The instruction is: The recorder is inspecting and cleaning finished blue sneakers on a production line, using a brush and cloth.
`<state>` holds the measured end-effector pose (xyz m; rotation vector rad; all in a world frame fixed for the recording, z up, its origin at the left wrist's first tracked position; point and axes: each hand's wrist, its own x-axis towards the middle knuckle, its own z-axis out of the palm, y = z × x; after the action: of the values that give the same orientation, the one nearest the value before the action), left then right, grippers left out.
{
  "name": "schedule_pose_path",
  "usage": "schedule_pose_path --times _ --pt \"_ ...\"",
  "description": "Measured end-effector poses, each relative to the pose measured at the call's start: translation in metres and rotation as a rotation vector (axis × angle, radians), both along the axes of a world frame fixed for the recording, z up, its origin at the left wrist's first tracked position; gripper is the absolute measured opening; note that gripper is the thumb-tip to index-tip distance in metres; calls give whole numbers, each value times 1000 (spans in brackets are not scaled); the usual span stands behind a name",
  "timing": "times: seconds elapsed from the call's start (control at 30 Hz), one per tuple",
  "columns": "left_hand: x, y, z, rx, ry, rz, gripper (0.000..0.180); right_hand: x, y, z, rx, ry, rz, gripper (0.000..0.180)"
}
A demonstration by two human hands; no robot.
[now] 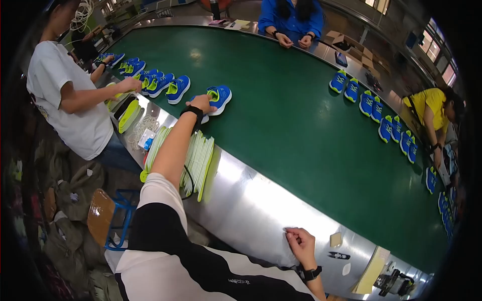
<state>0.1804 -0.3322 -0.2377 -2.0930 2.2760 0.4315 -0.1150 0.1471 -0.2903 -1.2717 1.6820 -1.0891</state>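
Far left: a person in a white shirt [65, 95] at the bench end, hands by a row of blue-and-lime shoes [150, 80] lined along the green conveyor belt [281, 115]. Beside them on the steel bench [251, 200]: a lime insole [129, 115], a coil of white cord [143, 125], a small white-and-blue item [147, 138]. Next: a fanned stack of lime-edged insoles [198, 160], lying under the outstretched left forearm. Left hand [201, 104]: reaching forward, fingers curled over the heel of one blue shoe with lime lining [219, 97], which sits on the near edge of the belt, just right of the row; whether the fingers grip it or only rest on it cannot be told. Handling, by judgement: small, light sports shoe, soft upper, firmer sole, not fragile; best taken at the heel collar or across the sole, where it will not crumple. Obstruction: the insole stack below the arm could be brushed; neighbouring shoes stand close on the left. Right hand [299, 243]: resting on the bench's near edge, fingers loosely curled, holding nothing visible. Further right: a tan pad [335, 240], small black snips [339, 255], a flat tan board [372, 271]. Far side: a person in blue [291, 22]; at right, more blue shoes [374, 108] and a person in yellow [432, 108].
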Motion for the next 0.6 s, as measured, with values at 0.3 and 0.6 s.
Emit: schedule_pose_path --times 0.3,0.6 --pt "-93 219 94 -55 348 -662 48 2 3 4 -83 -211 -116 27" --pt "-93 393 -3 254 817 -390 45 -15 68 20 42 97 -290 55"
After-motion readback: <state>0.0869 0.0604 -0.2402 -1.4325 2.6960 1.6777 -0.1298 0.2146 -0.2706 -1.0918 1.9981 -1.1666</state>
